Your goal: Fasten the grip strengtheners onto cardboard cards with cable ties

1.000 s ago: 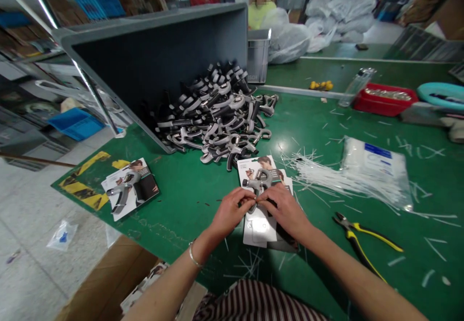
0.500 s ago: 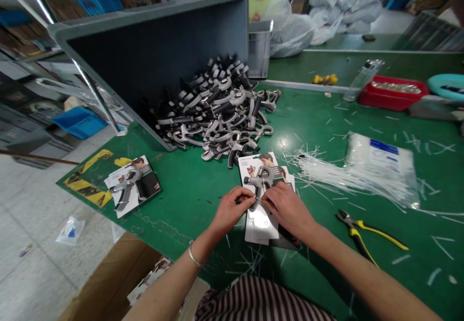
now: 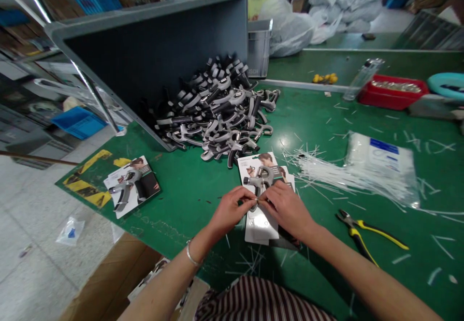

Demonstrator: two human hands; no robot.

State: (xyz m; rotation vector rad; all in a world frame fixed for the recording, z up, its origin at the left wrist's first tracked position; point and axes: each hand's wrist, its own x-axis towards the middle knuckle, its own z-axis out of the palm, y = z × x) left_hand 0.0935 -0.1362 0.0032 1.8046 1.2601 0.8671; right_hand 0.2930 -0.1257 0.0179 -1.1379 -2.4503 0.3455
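A grey hand exerciser (image 3: 266, 176) lies on a printed card (image 3: 250, 164), on top of more cards in front of me. My left hand (image 3: 232, 210) and my right hand (image 3: 286, 207) meet over its lower handle, thumbs and forefingers pinched together. What they pinch is too small to make out. Right of the cards spreads a heap of white cable ties (image 3: 322, 171). Pliers with yellow and black handles (image 3: 380, 234) lie to the right of my right hand. Another card with an exerciser (image 3: 132, 185) rests at the table's left corner.
A tipped grey crate (image 3: 152, 36) spills many hand exercisers (image 3: 224, 113) onto the green table (image 3: 188, 181). A plastic bag (image 3: 384, 161), a red tray (image 3: 393, 94) and a clear bottle (image 3: 362, 79) stand right. A person (image 3: 259, 2) is across the table. An open carton is below left.
My fingertips have drawn closer together over the exerciser's handle. The card and exerciser stay in place.
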